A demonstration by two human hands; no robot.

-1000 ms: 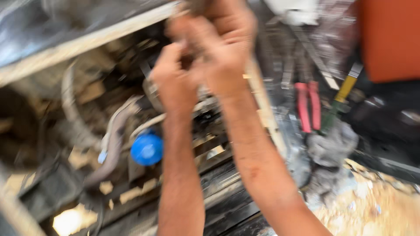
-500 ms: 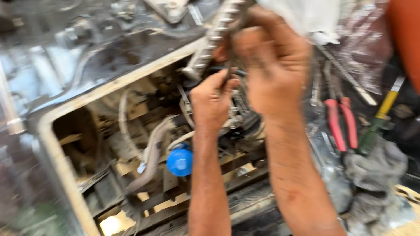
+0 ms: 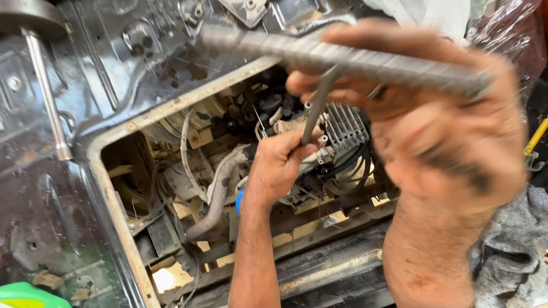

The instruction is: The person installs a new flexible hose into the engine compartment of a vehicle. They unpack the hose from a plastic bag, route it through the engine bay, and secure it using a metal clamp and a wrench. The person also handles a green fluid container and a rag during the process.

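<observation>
Head view, looking down into an opened engine bay [image 3: 171,188]. Left hand [image 3: 279,165] reached deep among the parts, grip closed around the lower end of a thin grey metal rod [image 3: 317,108], held upright and a little tilted, tip set near the finned grey block [image 3: 345,128] and the pale fittings beside it. Right hand [image 3: 451,131] raised close to the lens and blurred, grip wrapped around a ribbed steel bar [image 3: 354,57] lying almost level above the top of the rod; whether bar and rod touch, cannot tell. Blur on that hand suggests motion, so a likely striking posture, judged only from the pose. Risks from here: a glancing blow sliding off the narrow rod top and landing on the left knuckles just below; a tilted rod skidding off its seat and bending the thin fins or nicking the dark hoses [image 3: 217,194] and wires crowded around; greasy palms letting the bar twist out of the grip and drop into the cavity. Further out, a blue cap [image 3: 240,201] half hidden behind the left wrist, a long socket extension [image 3: 45,97] resting on the dark sheet-metal panel [image 3: 114,74], a grey rag [image 3: 508,256] at the right edge, a yellow tool handle [image 3: 535,137] beside it, a green container [image 3: 28,295] in the lower left corner.
</observation>
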